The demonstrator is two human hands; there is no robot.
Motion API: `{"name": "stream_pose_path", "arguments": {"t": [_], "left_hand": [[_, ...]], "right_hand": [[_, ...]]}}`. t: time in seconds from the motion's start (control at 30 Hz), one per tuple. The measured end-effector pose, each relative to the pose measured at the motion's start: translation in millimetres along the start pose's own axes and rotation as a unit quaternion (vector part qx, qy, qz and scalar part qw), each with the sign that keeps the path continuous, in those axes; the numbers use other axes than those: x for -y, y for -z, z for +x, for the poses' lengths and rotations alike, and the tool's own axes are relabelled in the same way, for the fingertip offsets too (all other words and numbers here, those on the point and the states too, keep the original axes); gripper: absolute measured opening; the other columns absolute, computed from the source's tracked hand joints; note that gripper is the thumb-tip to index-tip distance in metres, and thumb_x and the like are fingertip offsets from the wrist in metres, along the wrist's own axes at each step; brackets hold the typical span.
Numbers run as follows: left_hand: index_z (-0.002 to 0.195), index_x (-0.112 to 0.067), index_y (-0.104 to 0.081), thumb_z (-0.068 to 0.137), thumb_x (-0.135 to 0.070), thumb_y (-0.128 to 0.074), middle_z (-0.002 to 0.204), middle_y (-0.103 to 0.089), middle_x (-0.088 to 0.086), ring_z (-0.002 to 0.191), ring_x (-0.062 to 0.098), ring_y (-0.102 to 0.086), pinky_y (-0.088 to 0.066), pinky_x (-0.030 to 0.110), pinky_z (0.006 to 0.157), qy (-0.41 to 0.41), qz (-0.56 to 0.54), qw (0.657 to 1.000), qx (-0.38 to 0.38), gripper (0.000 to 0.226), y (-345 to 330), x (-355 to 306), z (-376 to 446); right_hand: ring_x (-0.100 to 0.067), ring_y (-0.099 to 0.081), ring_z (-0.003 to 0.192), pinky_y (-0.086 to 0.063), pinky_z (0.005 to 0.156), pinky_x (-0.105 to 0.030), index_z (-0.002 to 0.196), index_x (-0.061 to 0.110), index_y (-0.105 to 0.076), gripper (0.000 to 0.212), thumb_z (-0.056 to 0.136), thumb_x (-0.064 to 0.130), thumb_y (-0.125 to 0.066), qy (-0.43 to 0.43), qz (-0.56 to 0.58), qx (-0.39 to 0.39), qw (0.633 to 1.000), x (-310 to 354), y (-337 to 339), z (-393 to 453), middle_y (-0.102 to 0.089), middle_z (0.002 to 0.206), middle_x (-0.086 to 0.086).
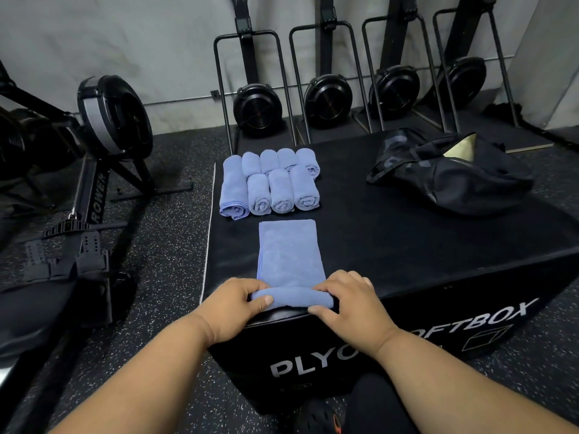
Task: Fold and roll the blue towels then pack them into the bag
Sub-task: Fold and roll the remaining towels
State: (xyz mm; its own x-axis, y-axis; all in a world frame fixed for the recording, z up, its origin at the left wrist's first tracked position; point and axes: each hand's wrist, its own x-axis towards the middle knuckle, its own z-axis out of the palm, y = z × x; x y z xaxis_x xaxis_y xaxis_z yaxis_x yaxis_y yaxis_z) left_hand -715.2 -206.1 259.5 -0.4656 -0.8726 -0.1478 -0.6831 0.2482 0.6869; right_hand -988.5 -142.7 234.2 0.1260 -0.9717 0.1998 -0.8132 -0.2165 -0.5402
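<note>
From the head camera, both arms reach forward and down, bare to the elbow. The left hand (236, 300) sits at the left end of a small roll of blue towel (289, 255). Its fingers curl over the top of the roll and its thumb tucks under the front, so it grips the towel. The right hand (347, 300) does the same at the right end, fingers bent over the roll and thumb at the front edge, also gripping the towel.

The towel is soft and fuzzy. Its near end is rolled into a fat tube between the hands. The rest lies flat as a long folded strip, pointing away from the person. It lies on a big black box (407, 245) with a smooth top and shiny front. White letters are printed on the front.

Farther back on the box are the rolled towels (271, 183), packed side by side in two rows. They look like little blue logs with swirls at the ends.

The black bag (451, 173) lies floppy on the far right of the box, well apart from the towels. Its mouth gapes open.

Black rowing machines (329, 95) stand by the gray wall. The floor is dark and speckled.
</note>
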Motion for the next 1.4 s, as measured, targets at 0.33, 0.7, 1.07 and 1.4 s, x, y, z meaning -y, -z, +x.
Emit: {"name": "stream_pose_path", "arguments": {"t": [0.33,0.7,1.07,1.4], "left_hand": [[0.091,-0.028,-0.064,0.099,-0.045,-0.064,0.087,-0.068,-0.009,0.078,0.007,-0.057,-0.047,0.029,0.082,0.097,-0.102,0.979,-0.149,0.018,-20,-5,-4],[0.121,-0.044,-0.068,0.092,-0.043,-0.069,0.108,-0.065,-0.029,0.109,0.007,-0.055,-0.045,0.032,0.103,-0.047,0.131,0.980,-0.141,0.029,-15,-2,-12],[0.099,-0.027,-0.067,0.100,-0.050,-0.058,0.082,-0.066,-0.013,0.072,0.008,-0.056,-0.052,0.039,0.087,0.107,-0.033,0.993,-0.044,0.025,-1,-7,6],[0.112,-0.044,-0.068,0.096,-0.039,-0.068,0.105,-0.070,-0.019,0.103,0.005,-0.063,-0.050,0.034,0.097,-0.013,0.029,0.997,-0.072,0.017,-3,-2,-7]], "right_hand": [[-0.017,-0.045,0.092,-0.035,0.097,-0.039,0.073,0.026,-0.045,0.045,0.107,0.055,-0.037,-0.088,0.000,0.050,0.995,7,-5,10,-0.048,0.079,0.007],[-0.013,-0.051,0.096,-0.035,0.093,-0.037,0.100,0.033,-0.058,0.031,0.099,0.062,-0.048,-0.110,0.032,-0.040,0.993,9,-17,22,-0.054,0.098,0.014],[-0.007,-0.047,0.108,-0.033,0.106,-0.035,0.119,0.038,-0.064,0.030,0.098,0.058,-0.056,-0.061,0.046,0.017,0.997,3,-13,20,-0.055,0.104,0.020],[-0.007,-0.054,0.087,-0.037,0.099,-0.036,0.097,0.032,-0.060,0.040,0.094,0.069,-0.046,-0.094,0.096,-0.022,0.991,4,-16,25,-0.058,0.079,0.014]]}}
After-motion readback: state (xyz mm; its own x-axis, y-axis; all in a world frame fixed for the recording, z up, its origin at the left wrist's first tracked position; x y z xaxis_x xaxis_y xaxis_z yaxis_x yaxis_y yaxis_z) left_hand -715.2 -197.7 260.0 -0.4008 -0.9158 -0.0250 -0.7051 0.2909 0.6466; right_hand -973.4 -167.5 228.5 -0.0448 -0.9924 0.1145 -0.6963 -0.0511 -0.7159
